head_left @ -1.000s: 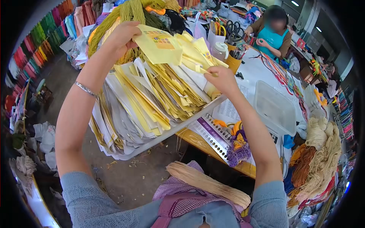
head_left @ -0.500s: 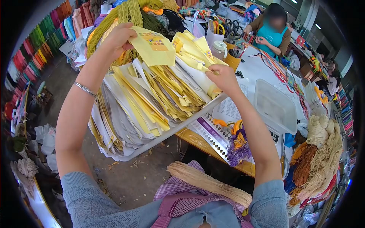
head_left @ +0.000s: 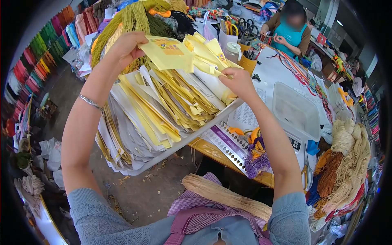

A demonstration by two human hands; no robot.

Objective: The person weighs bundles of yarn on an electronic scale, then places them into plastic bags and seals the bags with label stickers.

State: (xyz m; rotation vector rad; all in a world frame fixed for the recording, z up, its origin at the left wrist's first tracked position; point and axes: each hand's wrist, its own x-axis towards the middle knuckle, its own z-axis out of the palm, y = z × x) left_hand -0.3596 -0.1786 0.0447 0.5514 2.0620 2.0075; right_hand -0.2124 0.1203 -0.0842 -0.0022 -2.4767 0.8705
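Note:
My left hand (head_left: 130, 47) pinches the corner of a pale yellow envelope (head_left: 171, 60) with a printed patch of coloured squares. That envelope is held tilted above a tightly packed row of yellow and white envelopes (head_left: 153, 118), which stand on edge in a white tray (head_left: 196, 135). At the far right end of the row, my right hand (head_left: 240, 83) has its thumb and fingers closed on the edge of another yellow envelope (head_left: 212, 57), which leans back among several others. A bundle of beige yarn (head_left: 226, 196) lies across my lap on a purple checked apron.
Olive yarn (head_left: 134, 18) is heaped behind the tray. To the right are a clear plastic box (head_left: 296, 110) on a scale, a punched sample card (head_left: 228, 147) with purple and orange thread, and beige yarn hanks (head_left: 347, 155). Across the table sits a person in a teal apron (head_left: 290, 34).
The printed envelope in my left hand has tipped slightly down and to the right. My right hand keeps its pinch, a little lower and further left. The view has shifted slightly.

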